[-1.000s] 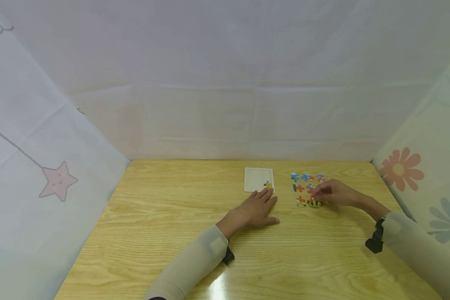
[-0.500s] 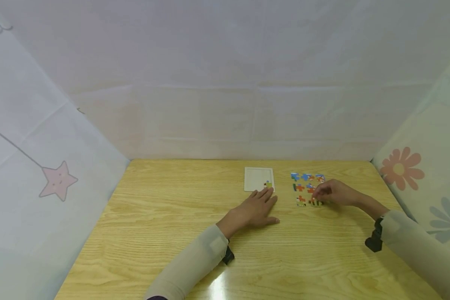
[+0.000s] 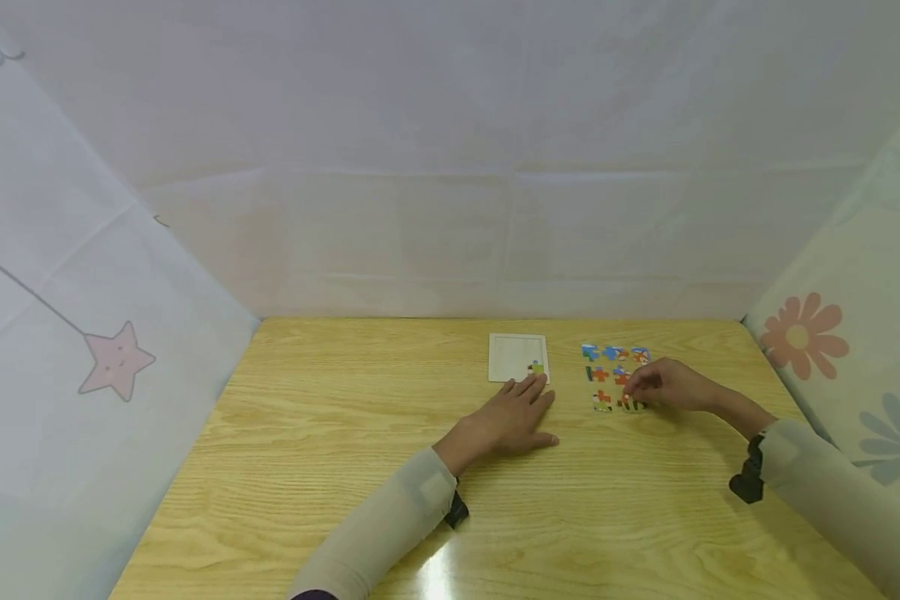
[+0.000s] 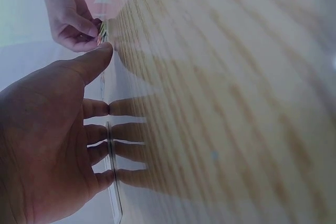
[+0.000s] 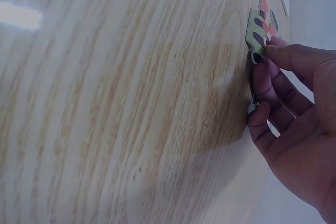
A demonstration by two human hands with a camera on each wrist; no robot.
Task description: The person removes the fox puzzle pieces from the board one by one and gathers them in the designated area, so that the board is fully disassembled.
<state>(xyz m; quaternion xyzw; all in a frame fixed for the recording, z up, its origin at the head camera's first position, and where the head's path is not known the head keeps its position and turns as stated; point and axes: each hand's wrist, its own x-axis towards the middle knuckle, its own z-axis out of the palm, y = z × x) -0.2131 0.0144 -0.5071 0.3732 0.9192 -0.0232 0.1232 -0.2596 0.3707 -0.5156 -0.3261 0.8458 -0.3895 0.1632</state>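
My right hand (image 3: 671, 386) pinches a jigsaw piece (image 5: 256, 31), green with dark stripes and some red, between thumb and finger at its edge. That piece is tilted a little in the right wrist view; the fingers partly cover it. Several other jigsaw pieces (image 3: 598, 375), blue, orange and green, lie in rows just beyond and left of this hand. My left hand (image 3: 508, 421) lies palm down with fingers straight, its fingertips at the near edge of a shallow square puzzle tray (image 3: 506, 354). One yellow-green jigsaw piece (image 3: 536, 367) sits in the tray's near right corner.
Both hands work over a wooden table (image 3: 330, 433). A white cloth wall (image 3: 390, 242) stands along its back edge, with printed cloth walls at the left and right sides.
The striped jigsaw piece has shifted slightly to the right and straightened under my right hand's fingers. My left hand has stayed in place.
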